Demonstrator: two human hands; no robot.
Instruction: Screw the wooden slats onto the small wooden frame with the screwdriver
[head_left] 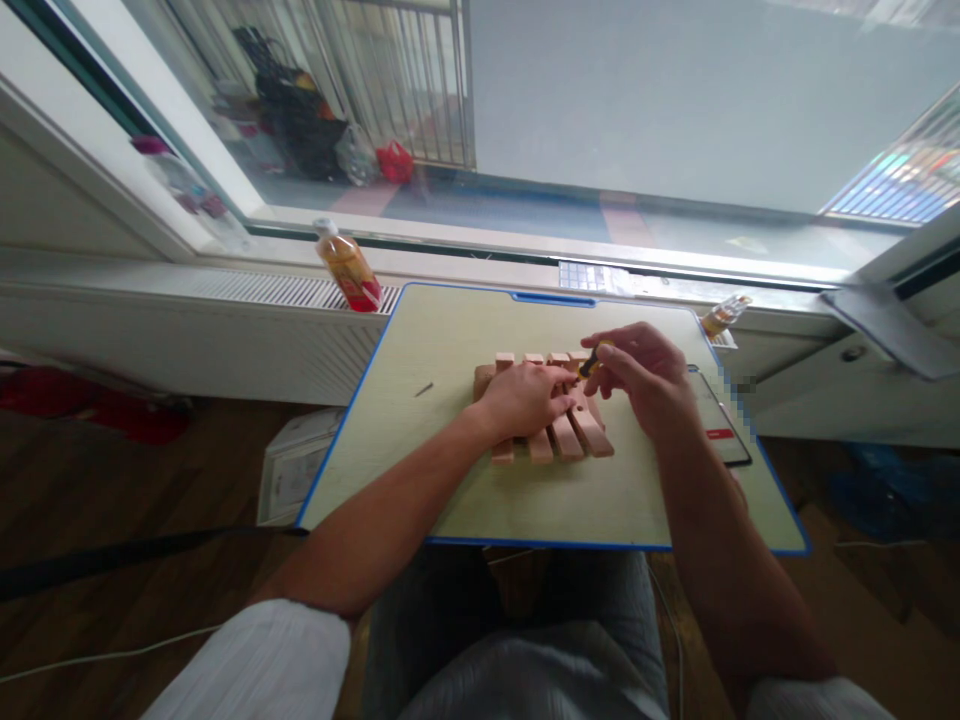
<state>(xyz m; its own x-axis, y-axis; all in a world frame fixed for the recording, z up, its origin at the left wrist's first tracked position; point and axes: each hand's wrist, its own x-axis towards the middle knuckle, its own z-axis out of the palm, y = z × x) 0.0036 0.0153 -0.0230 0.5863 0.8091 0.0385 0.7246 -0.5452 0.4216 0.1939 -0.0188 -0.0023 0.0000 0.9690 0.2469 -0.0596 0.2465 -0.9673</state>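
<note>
A slatted wooden piece (540,445) of several pale, evenly spaced slats lies on the table before me. Over its middle lies my left hand (521,400), its fingers closed on the slats and its thumb and forefinger near a screwdriver's tip. My right hand (645,375) grips the yellow and black screwdriver (591,362) by its short handle, tilted down toward a slat on the right. Whether a screw sits under the tip is too small to tell. A thin dark metal piece (424,388) lies to the left of the wood.
The small table (375,470) has a blue rim. A phone-like flat device (721,420) lies on its right side, partly behind my right forearm. Beyond the table, a drink bottle (349,265) and a smaller bottle (726,314) stand by the window. A white radiator (187,330) runs below.
</note>
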